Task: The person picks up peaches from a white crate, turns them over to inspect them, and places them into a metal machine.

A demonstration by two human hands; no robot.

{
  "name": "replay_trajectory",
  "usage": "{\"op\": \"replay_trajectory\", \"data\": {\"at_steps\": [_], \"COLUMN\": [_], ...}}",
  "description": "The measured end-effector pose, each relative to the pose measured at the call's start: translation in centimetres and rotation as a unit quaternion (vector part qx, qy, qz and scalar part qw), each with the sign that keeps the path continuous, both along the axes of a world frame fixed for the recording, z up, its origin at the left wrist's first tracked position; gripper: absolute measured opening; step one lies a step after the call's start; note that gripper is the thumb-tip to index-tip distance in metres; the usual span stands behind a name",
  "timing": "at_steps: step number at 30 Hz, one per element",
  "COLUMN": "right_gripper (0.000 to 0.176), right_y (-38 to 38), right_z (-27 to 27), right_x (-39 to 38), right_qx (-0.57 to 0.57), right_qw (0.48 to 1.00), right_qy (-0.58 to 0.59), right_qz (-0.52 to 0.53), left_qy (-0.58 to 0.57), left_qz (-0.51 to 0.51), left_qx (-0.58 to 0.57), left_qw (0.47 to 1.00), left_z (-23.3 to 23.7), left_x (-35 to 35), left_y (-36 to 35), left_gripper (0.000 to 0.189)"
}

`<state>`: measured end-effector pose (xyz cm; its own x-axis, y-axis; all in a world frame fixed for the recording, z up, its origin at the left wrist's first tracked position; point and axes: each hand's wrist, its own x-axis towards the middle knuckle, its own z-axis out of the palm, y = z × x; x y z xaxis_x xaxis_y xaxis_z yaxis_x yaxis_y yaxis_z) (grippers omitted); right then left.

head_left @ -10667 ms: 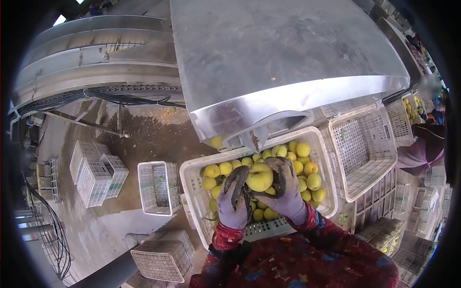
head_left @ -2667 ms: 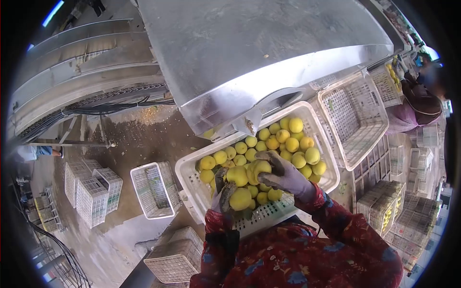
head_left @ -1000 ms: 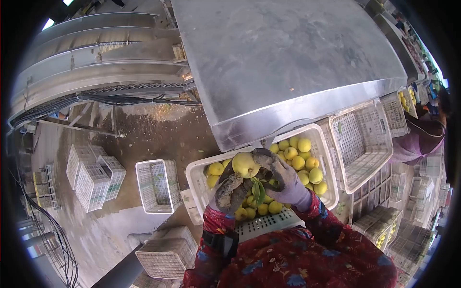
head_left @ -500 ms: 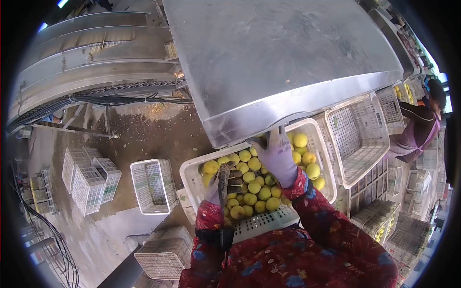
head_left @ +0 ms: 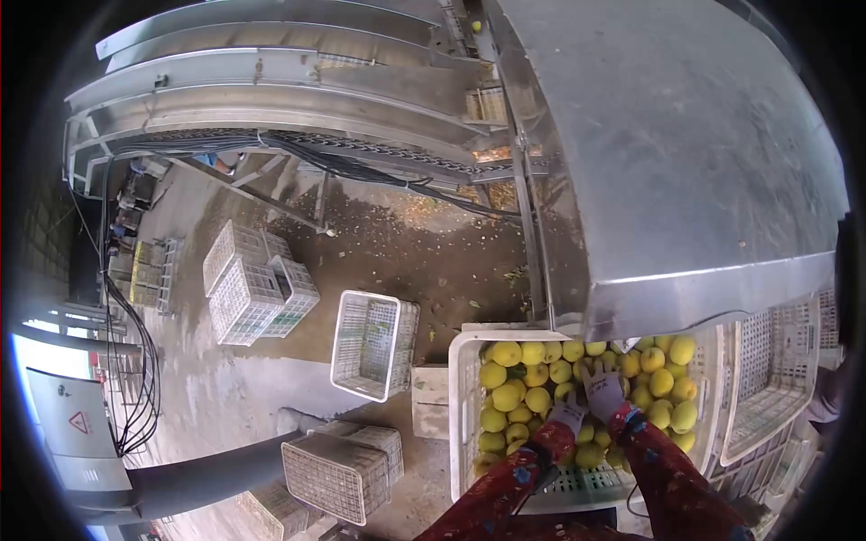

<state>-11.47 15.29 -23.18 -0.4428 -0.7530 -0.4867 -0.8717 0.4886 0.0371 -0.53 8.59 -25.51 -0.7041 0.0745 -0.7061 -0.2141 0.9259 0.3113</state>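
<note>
A white plastic crate (head_left: 468, 406) full of yellow-green round fruit (head_left: 537, 399) is in front of me. Both my hands are in light gloves and close together over the middle of the crate. My left hand (head_left: 566, 416) rests against the fruit with its fingers stretched out, and no fruit shows in its grasp. Lying on the fruit just right of it, my right hand (head_left: 603, 389) has its fingers spread. The fruit directly under both palms is hidden.
A metal housing (head_left: 695, 171) overhangs the crate's far edge. An empty white crate (head_left: 767, 379) stands to the right. On the floor at left are another white crate (head_left: 372, 347), stacked crates (head_left: 248, 293) and a tipped crate (head_left: 338, 473). Black cables (head_left: 149, 379) hang at far left.
The view has swung left, so the crate and housing now appear farther right. My right hand has come away from the housing's edge onto the fruit, beside my left hand.
</note>
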Motion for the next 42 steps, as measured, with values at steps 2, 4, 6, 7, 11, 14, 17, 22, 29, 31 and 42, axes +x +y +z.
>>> {"op": "replay_trajectory", "data": {"at_steps": [2, 4, 6, 7, 11, 14, 17, 22, 29, 31, 42], "right_gripper": [0.077, 0.084, 0.084, 0.082, 0.076, 0.081, 0.077, 0.08, 0.073, 0.071, 0.073], "right_y": [-1.7, -2.8, -2.6, -2.7, -1.5, -0.3, 0.7, 1.5, -0.3, -0.9, -7.0], "right_z": [-3.7, -4.5, -1.6, 1.0, 8.7, 16.8, 22.3, 26.5, 27.6, 27.9, 19.2], "right_x": [0.0, -0.1, -1.0, -1.2, -1.3, 0.0, 2.4, 4.8, 5.1, 5.5, -6.8], "right_qx": [0.01, 0.053, 0.04, 0.022, -0.242, -0.38, -0.46, -0.496, -0.588, -0.591, -0.508], "right_qw": [1.0, 0.997, 0.996, 0.994, 0.926, 0.854, 0.838, 0.734, 0.759, 0.712, 0.825], "right_qy": [0.018, -0.016, -0.047, -0.063, -0.235, -0.339, -0.286, -0.391, -0.179, -0.246, 0.048], "right_qz": [-0.008, -0.046, -0.063, -0.089, -0.167, -0.102, -0.064, -0.25, -0.214, -0.289, -0.241], "left_qy": [-0.042, -0.02, -0.003, -0.02, 0.107, 0.043, 0.061, 0.217, 0.221, 0.144, 0.227], "left_qz": [0.119, 0.263, 0.444, 0.539, 0.594, 0.582, 0.528, 0.508, 0.488, 0.533, 0.548], "left_qx": [0.068, 0.142, 0.251, 0.351, 0.617, 0.757, 0.814, 0.734, 0.63, 0.76, 0.703], "left_qw": [0.99, 0.954, 0.86, 0.766, 0.506, 0.294, 0.235, 0.395, 0.562, 0.344, 0.392], "left_z": [3.2, 5.2, 6.5, 5.2, 8.2, 16.2, 20.5, 22.3, 25.3, 24.7, 27.1], "left_x": [0.0, 2.0, 4.1, 5.4, 8.7, 7.9, 7.0, 6.1, 4.6, 4.6, 1.5], "left_y": [-2.5, -4.6, -6.6, -7.7, -10.0, -9.8, -9.0, -8.9, -9.9, -10.1, -11.6], "left_gripper": [0.07, 0.075, 0.072, 0.073, 0.063, 0.062, 0.069, 0.081, 0.064, 0.086, 0.078]}}
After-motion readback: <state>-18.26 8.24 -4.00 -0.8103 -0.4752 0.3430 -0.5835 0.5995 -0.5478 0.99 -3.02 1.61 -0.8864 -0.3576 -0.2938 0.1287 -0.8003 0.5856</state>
